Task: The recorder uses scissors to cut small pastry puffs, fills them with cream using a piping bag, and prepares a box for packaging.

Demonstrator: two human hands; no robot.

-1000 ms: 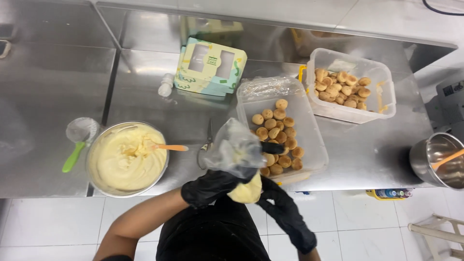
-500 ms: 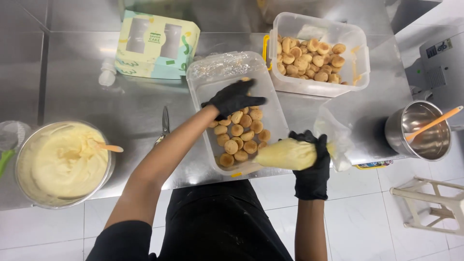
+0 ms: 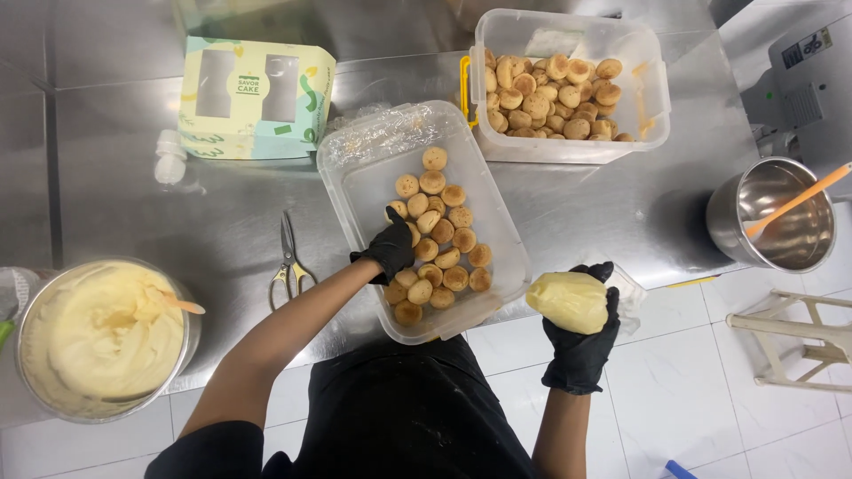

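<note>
Filling step, mid-way. Left hand (image 3: 390,248) in black glove, fingers pinching a puff (image 3: 398,263) inside clear tray (image 3: 497,275) on steel table (image 3: 222,222). Right hand (image 3: 581,341) wrapped tight round cream bag (image 3: 568,302), off table edge. Next, prob: bring tip & puff together, steady aim needed.

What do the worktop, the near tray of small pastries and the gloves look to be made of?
Worktop: brushed stainless steel, by its grey sheen and blurred reflections. Tray: clear, slightly cloudy plastic, the steel showing through its wall. Gloves on the left hand and right hand: thin matte black, probably nitrile or latex; the pictures leave it open.
</note>
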